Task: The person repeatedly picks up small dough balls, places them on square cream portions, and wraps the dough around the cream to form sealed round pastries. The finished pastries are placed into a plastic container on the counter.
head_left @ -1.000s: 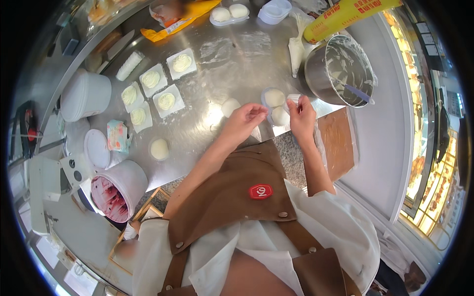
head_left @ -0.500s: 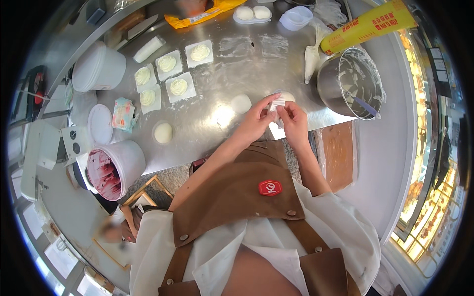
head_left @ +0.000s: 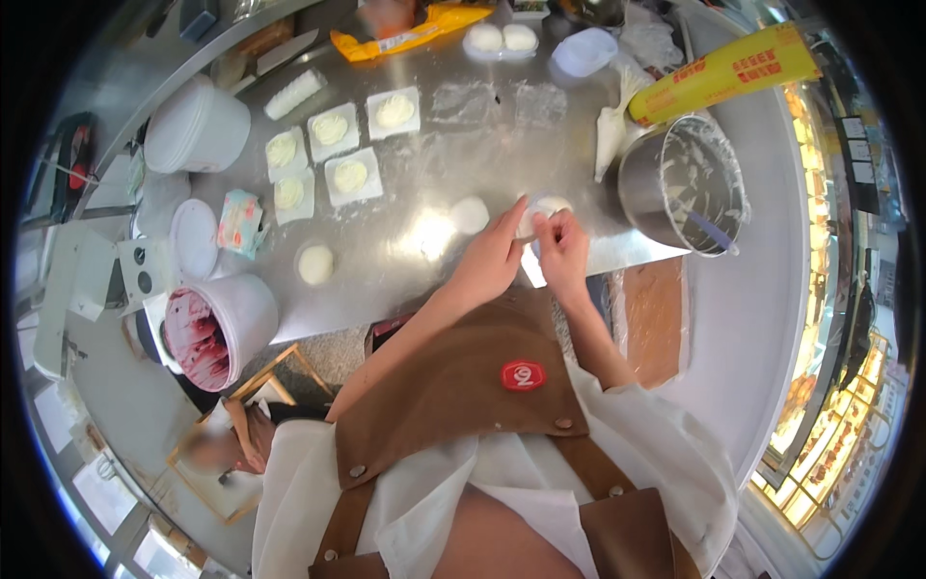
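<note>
Near the front edge of the steel table, a round white piece (head_left: 552,205) with a clear rim around it lies between my hands. From its left, my left hand (head_left: 490,256) holds it, fingers long and close together against its side. My right hand (head_left: 564,249) is closed, with thumb and fingertips pinched at its near edge; what they pinch is too small to make out. A flat white disc (head_left: 470,215) lies just left of my fingertips. Farther left is a smooth white ball (head_left: 315,263). Several white squares topped with piped cream (head_left: 350,177) lie beyond it.
At right stand a cream-smeared metal pot (head_left: 644,179) with a spatula, a filled piping bag (head_left: 610,135) and a yellow roll (head_left: 728,75). White tubs, one with red residue (head_left: 253,318), and a tissue pack (head_left: 240,224) line the left. Another person (head_left: 253,434) is at lower left.
The pleated white paper between my fingers no longer shows. My hands have come down slightly toward me, and the round white piece behind them is more exposed. My right hand has closed into a pinch.
</note>
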A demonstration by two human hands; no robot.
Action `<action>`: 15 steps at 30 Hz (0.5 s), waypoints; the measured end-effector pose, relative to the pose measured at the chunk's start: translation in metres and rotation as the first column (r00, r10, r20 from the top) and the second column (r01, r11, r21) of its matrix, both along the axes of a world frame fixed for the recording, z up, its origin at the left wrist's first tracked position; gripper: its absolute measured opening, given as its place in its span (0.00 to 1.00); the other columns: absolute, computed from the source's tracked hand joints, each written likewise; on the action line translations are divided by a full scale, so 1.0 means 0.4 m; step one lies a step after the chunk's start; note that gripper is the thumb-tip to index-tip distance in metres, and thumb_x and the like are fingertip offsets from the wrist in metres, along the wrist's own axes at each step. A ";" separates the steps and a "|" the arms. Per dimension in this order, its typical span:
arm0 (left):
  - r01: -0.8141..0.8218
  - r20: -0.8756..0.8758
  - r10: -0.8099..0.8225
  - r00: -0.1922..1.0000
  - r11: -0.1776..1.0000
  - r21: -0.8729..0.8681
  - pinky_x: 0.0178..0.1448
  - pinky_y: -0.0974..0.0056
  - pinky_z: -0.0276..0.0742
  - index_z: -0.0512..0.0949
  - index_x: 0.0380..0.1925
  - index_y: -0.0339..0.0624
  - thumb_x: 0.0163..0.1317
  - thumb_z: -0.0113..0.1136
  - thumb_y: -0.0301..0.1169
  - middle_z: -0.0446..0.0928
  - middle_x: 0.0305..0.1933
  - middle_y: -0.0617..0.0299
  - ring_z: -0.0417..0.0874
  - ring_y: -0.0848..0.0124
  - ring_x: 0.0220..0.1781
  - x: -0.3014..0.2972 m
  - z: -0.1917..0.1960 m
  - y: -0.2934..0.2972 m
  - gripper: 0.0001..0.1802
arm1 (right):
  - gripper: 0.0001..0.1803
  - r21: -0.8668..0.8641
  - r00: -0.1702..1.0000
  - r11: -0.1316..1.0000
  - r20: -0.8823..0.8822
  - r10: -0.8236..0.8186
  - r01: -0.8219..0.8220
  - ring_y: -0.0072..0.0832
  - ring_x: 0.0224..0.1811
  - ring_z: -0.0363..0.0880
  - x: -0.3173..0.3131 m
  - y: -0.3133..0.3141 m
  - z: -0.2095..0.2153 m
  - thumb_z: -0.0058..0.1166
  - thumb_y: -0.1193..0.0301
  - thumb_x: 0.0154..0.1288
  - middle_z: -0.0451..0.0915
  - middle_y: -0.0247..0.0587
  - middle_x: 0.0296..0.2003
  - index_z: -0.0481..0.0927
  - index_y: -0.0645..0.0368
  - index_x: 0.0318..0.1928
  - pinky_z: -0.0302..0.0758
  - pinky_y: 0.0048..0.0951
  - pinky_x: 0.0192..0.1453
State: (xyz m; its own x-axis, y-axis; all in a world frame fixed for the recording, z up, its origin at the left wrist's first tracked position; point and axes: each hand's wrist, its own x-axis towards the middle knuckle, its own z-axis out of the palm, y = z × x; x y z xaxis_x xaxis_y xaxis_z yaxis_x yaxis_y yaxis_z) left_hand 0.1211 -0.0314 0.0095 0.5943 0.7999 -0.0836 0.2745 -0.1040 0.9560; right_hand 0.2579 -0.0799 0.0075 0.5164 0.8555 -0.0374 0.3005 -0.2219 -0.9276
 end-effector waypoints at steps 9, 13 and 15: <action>-0.208 -0.144 0.218 0.965 0.975 0.083 0.31 0.60 0.79 0.80 0.38 0.34 0.66 0.56 0.26 0.80 0.25 0.50 0.85 0.62 0.23 -0.019 -0.023 0.027 0.07 | 0.12 0.058 0.973 0.997 0.226 0.032 -0.047 0.26 0.21 0.65 -0.027 0.011 0.063 0.62 0.72 0.63 0.70 0.37 0.20 0.71 0.61 0.30 0.65 0.30 0.26; -0.226 -0.172 0.234 0.957 0.972 0.066 0.30 0.63 0.79 0.79 0.32 0.33 0.64 0.59 0.26 0.80 0.24 0.51 0.85 0.65 0.23 -0.028 -0.018 0.033 0.06 | 0.12 0.240 0.924 0.966 0.383 -0.003 -0.096 0.28 0.28 0.71 -0.030 0.018 0.015 0.61 0.74 0.61 0.75 0.38 0.29 0.73 0.60 0.43 0.70 0.30 0.35; -0.239 -0.147 0.240 0.959 0.971 0.026 0.30 0.61 0.79 0.79 0.31 0.34 0.62 0.60 0.27 0.80 0.24 0.50 0.85 0.61 0.24 -0.025 -0.013 0.030 0.06 | 0.14 0.121 0.961 0.983 0.259 0.100 -0.135 0.31 0.31 0.76 -0.027 0.003 0.013 0.60 0.74 0.61 0.78 0.41 0.33 0.74 0.60 0.47 0.73 0.32 0.40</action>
State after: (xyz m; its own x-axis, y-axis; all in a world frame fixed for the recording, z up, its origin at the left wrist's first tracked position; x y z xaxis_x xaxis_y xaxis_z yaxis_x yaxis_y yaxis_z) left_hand 0.1110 -0.0193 0.0045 0.3664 0.9183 -0.1496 0.4309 -0.0250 0.9020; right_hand 0.2471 -0.0788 0.0125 0.3898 0.8987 0.2011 0.5436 -0.0483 -0.8379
